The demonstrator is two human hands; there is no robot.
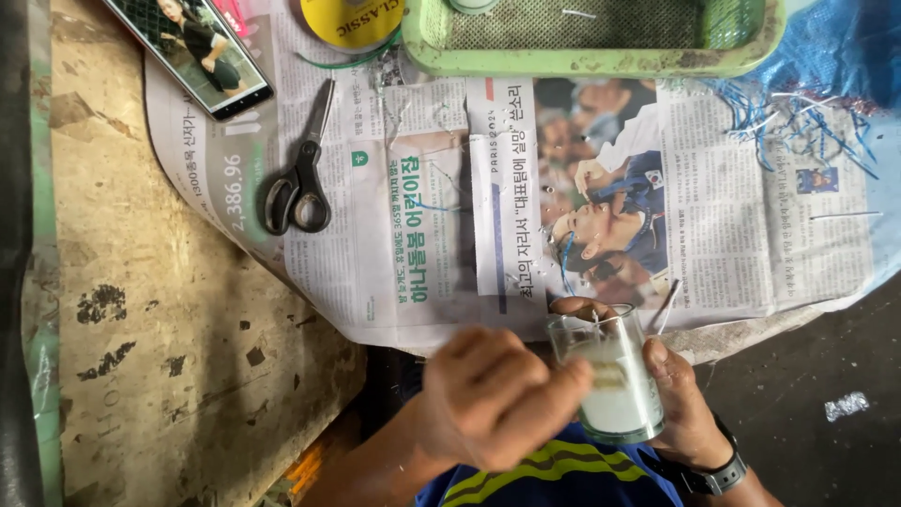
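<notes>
Table [188, 357]: worn, flaking brown surface; fills the left side and carries everything else
Newspaper [441, 188]: spread flat over the table's middle and right; near edge ends just beyond the glass
Blue sheet [849, 47]: crumpled at the upper right corner; loose blue strands [798, 117] scattered over the paper below it
Tray [591, 42]: pale green, chipped rim, at the top edge; half on the newspaper
Phone [192, 47]: lit screen, lying aslant at the upper left, partly on the paper
Scissors [300, 169]: black handles, closed, flat on the newspaper left of centre, well apart from both hands
Yellow disc [352, 19]: at the top, just left of the tray
Left hand [493, 399]: blurred, curled into a loose fist; fingertips pressed against the side of the glass
Right hand [680, 408]: wristwatch on the wrist; wrapped round the glass, thumb and fingers clasping its far side
Glass [610, 376]: clear tumbler with white filling; held upright between both hands, off the table's near edge, above the lap
</notes>
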